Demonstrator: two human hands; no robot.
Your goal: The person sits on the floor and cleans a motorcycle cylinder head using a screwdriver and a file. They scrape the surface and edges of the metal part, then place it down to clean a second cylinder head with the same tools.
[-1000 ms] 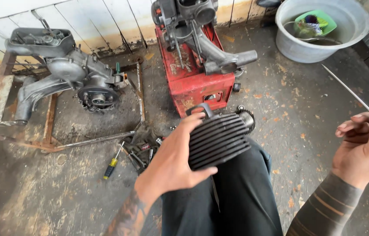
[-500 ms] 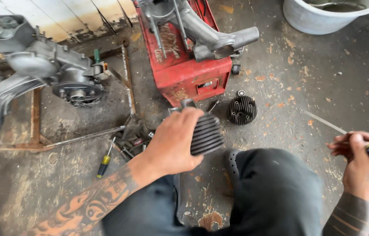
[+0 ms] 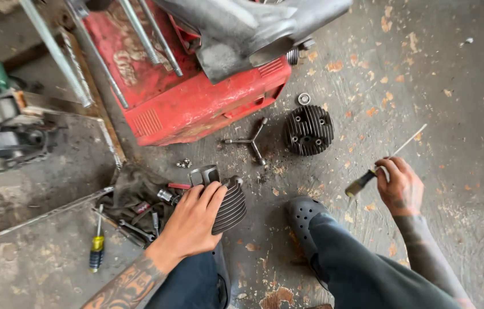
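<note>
1. A stained, paint-flecked concrete workshop floor is filling the frame, seen from above by a seated person whose dark trouser legs are entering from the bottom edge.
2. The left hand, at lower centre-left, is lying palm-down over a dark finned engine cylinder, fingers spread and curled over its ribs, pressing it against the floor beside the left knee.
3. The right hand, at centre right, is closing its fingers around the dark handle of a thin tool whose pale shaft is pointing toward the upper right; what kind of tool it is cannot be told.
4. A round finned cylinder head is lying flat on the floor at upper centre, well apart from both hands, with a three-armed wrench just to its left and a small ring-shaped part just above it.
5. A red metal box is sitting at upper centre-left, bearing a grey engine casing and long threaded studs.
6. A grimy rag with assorted hand tools is lying just left of the cylinder, and a yellow-handled screwdriver is resting at lower left.
7. A black perforated clog is covering the right foot at lower centre.
</note>
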